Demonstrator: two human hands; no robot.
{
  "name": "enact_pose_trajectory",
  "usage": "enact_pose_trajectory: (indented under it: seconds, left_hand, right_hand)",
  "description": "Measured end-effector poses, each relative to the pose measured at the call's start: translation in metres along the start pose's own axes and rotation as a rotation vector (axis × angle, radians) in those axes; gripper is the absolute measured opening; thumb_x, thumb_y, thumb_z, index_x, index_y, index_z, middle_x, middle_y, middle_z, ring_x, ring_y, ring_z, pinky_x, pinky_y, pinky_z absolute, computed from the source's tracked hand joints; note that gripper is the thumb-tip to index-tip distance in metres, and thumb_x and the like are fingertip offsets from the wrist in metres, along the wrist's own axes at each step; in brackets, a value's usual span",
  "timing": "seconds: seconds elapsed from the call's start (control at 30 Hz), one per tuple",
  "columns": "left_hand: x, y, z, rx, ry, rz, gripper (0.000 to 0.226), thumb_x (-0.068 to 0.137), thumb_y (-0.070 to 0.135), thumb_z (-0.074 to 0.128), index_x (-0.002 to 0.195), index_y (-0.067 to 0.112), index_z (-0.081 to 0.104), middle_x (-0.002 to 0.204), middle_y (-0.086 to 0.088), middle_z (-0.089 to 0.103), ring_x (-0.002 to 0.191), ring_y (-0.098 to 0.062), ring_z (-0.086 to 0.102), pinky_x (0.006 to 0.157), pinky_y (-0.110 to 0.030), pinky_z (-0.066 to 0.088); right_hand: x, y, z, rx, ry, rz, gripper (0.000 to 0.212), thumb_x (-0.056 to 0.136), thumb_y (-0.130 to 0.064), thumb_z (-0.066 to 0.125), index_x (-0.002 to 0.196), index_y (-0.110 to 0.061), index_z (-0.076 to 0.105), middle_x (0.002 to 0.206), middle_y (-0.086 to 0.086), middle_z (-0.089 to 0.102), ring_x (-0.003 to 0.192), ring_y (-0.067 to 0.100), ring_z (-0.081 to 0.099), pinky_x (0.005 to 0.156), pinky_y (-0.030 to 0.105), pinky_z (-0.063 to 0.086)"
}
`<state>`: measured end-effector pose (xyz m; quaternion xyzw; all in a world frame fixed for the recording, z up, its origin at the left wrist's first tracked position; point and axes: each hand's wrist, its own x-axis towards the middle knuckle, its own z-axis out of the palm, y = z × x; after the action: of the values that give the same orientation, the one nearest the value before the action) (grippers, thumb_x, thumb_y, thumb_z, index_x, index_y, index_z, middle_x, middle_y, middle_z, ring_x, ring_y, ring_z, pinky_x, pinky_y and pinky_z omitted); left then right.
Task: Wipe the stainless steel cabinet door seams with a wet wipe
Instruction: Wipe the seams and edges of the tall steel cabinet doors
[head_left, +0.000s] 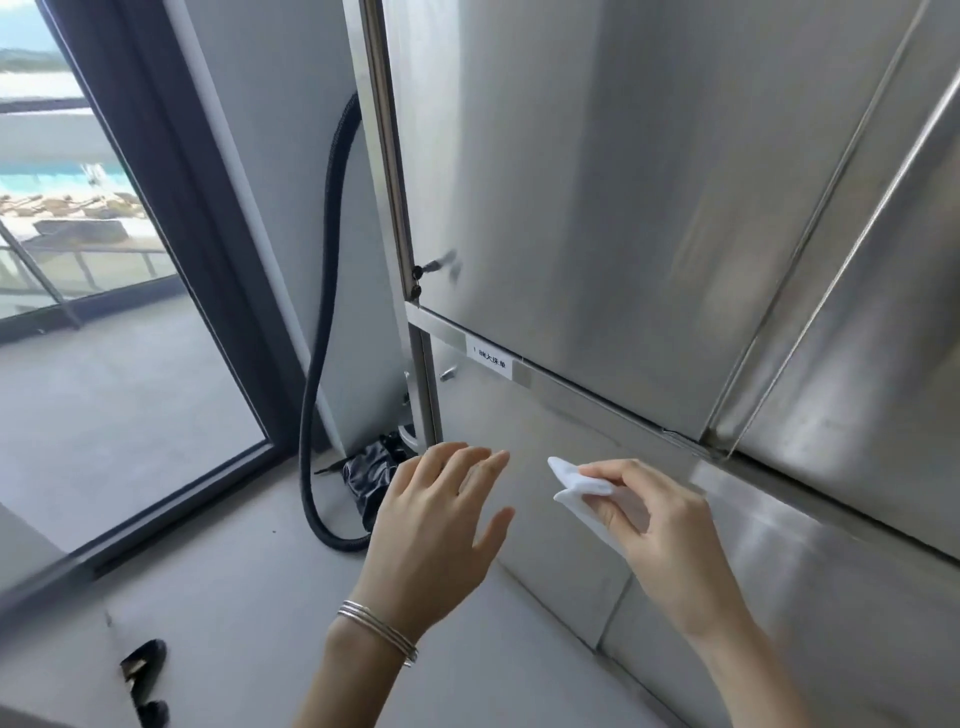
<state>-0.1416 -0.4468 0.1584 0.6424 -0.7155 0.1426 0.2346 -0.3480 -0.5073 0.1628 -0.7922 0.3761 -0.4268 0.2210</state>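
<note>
Our right hand (660, 530) pinches the small folded white wet wipe (576, 486); our left hand (441, 519) is open, fingers straight, holding nothing.

The wipe is just below the dark horizontal seam (597, 397) of the brushed stainless steel cabinet door (571, 208), apparently not yet on it. The light pinch may let the wipe slip or skip over the groove, and wetting could peel the white paper label (488, 358) above the left hand. Left of both hands are a black corrugated hose (317, 338), a grey floor (234, 597) and a dark-framed window (176, 208).
</note>
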Motion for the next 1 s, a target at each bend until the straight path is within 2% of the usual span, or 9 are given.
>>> enact_pose_trajectory:
  seconds: [0.13,0.27,0.4,0.5,0.6,0.73,0.83,1.0]
  left_hand:
    - [0.01,-0.043,0.0,-0.009,0.006,0.079,0.046,0.089,0.044,0.043,0.121,0.019,0.065,0.114,0.006,0.066,0.11,-0.02,0.061,0.088,-0.037,0.052]
    - [0.019,-0.075,0.0,-0.046,0.033,0.103,0.046,0.089,0.044,0.043,0.121,0.019,0.066,0.114,0.006,0.066,0.11,-0.02,0.061,0.088,-0.037,0.052]
    - [0.036,-0.111,0.003,-0.044,0.058,0.118,0.046,0.09,0.044,0.043,0.122,0.02,0.065,0.114,0.007,0.066,0.11,-0.018,0.06,0.089,-0.035,0.051]
    - [0.055,-0.14,0.008,-0.039,0.085,0.11,0.046,0.089,0.044,0.044,0.122,0.021,0.065,0.115,0.008,0.066,0.111,-0.017,0.058,0.089,-0.034,0.05]
    - [0.085,-0.166,0.009,-0.027,0.115,0.125,0.045,0.088,0.044,0.046,0.121,0.02,0.066,0.115,0.008,0.066,0.11,-0.017,0.059,0.089,-0.033,0.05]
    - [0.135,-0.203,0.008,-0.017,0.169,0.182,0.044,0.087,0.042,0.047,0.12,0.02,0.066,0.115,0.008,0.066,0.11,-0.016,0.058,0.092,-0.028,0.042]
    - [0.177,-0.233,0.008,0.003,0.195,0.204,0.044,0.087,0.043,0.047,0.121,0.022,0.066,0.117,0.009,0.065,0.112,-0.015,0.058,0.091,-0.031,0.047]
    - [0.238,-0.276,0.011,0.014,0.258,0.263,0.043,0.087,0.043,0.046,0.119,0.023,0.065,0.115,0.009,0.065,0.111,-0.014,0.058,0.088,-0.031,0.049]
  right_hand:
    - [0.017,-0.02,0.03,-0.072,0.087,-0.014,0.01,0.087,-0.033,0.067,0.092,-0.024,0.067,0.09,-0.018,0.066,0.086,-0.001,0.062,0.074,0.015,0.045]
    - [0.041,-0.027,0.049,-0.169,0.147,-0.059,0.009,0.085,-0.022,0.066,0.093,-0.019,0.068,0.091,-0.015,0.067,0.085,0.006,0.063,0.074,0.021,0.047]
    - [0.073,-0.029,0.068,-0.241,0.217,-0.093,0.012,0.082,-0.01,0.074,0.093,-0.014,0.07,0.094,-0.01,0.067,0.088,0.005,0.062,0.079,0.012,0.044]
    - [0.101,-0.028,0.085,-0.208,0.236,-0.115,0.015,0.08,-0.008,0.076,0.092,-0.014,0.07,0.093,-0.011,0.067,0.088,0.003,0.062,0.078,0.016,0.045]
    - [0.134,-0.027,0.102,-0.161,0.259,-0.117,0.017,0.08,-0.01,0.077,0.093,-0.017,0.069,0.092,-0.015,0.066,0.087,0.001,0.062,0.076,0.016,0.045]
    - [0.186,-0.029,0.118,-0.141,0.307,-0.157,0.015,0.083,-0.007,0.073,0.093,-0.017,0.068,0.093,-0.016,0.065,0.088,0.0,0.061,0.076,0.013,0.044]
    - [0.233,-0.033,0.128,-0.178,0.335,-0.215,0.017,0.081,-0.003,0.074,0.093,-0.014,0.069,0.094,-0.012,0.065,0.088,0.002,0.061,0.076,0.014,0.045]
    - [0.299,-0.037,0.137,-0.266,0.382,-0.316,0.013,0.083,-0.006,0.071,0.094,-0.013,0.071,0.096,-0.012,0.065,0.088,0.001,0.061,0.077,0.011,0.043]
